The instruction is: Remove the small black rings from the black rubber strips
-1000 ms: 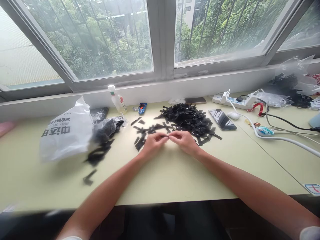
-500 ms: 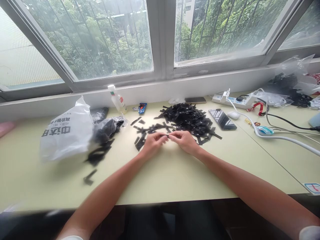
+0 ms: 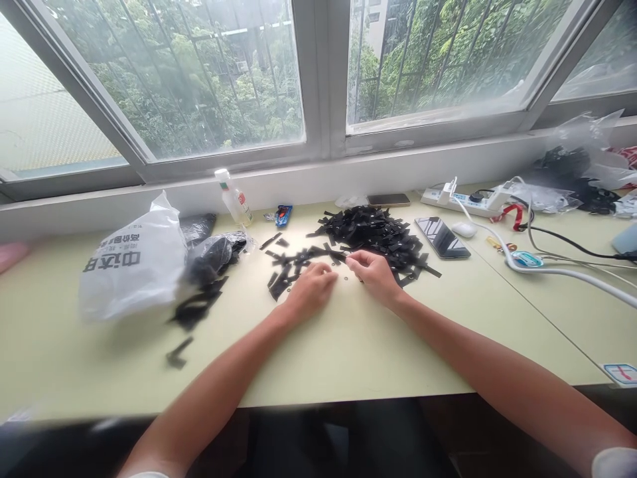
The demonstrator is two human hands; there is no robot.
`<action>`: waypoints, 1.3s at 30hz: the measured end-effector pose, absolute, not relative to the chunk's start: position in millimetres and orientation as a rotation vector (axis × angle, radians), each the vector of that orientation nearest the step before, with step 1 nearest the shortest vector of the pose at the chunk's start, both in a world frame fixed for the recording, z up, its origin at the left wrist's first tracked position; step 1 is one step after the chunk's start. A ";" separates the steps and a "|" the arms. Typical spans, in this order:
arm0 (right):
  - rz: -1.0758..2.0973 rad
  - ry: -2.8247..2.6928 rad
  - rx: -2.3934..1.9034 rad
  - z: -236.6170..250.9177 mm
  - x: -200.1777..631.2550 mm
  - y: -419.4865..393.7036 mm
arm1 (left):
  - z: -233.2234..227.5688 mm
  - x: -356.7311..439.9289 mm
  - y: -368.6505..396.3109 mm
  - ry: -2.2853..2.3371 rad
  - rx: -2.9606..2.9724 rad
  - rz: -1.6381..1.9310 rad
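Note:
A heap of small black strips (image 3: 374,234) lies on the pale green table (image 3: 348,345) below the window. More loose black strips (image 3: 286,265) are scattered to its left. My left hand (image 3: 311,290) rests knuckles up on the table beside those loose strips, fingers curled under, and what is inside them is hidden. My right hand (image 3: 374,277) sits at the near edge of the heap, its fingertips pinched on a black strip. A tiny ring-like piece (image 3: 345,279) lies on the table between the two hands.
A white printed plastic bag (image 3: 132,262) and a clear bag of black pieces (image 3: 212,255) are at the left. A small bottle (image 3: 233,197) leans on the sill. A phone (image 3: 442,238), a mouse (image 3: 464,230), a power strip (image 3: 468,200) and cables (image 3: 562,275) fill the right.
My hands were touching, fingertips together on one small piece. They have drawn apart: the left settled onto the table, the right moved toward the heap's edge.

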State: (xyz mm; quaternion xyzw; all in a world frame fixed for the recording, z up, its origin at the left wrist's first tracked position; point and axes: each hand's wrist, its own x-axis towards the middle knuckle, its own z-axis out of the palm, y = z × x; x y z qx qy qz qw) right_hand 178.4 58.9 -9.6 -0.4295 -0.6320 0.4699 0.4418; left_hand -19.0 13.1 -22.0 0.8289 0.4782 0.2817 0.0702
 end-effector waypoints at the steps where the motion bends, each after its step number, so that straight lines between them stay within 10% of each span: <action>1: 1.169 -1.575 -1.065 -9.8 178.2 58.8 | -22.1 -19.9 13.3 1.428 2.469 0.867; 39: 1.066 -1.687 -1.080 -7.3 175.5 52.4 | -22.2 -34.9 26.6 1.602 2.340 0.822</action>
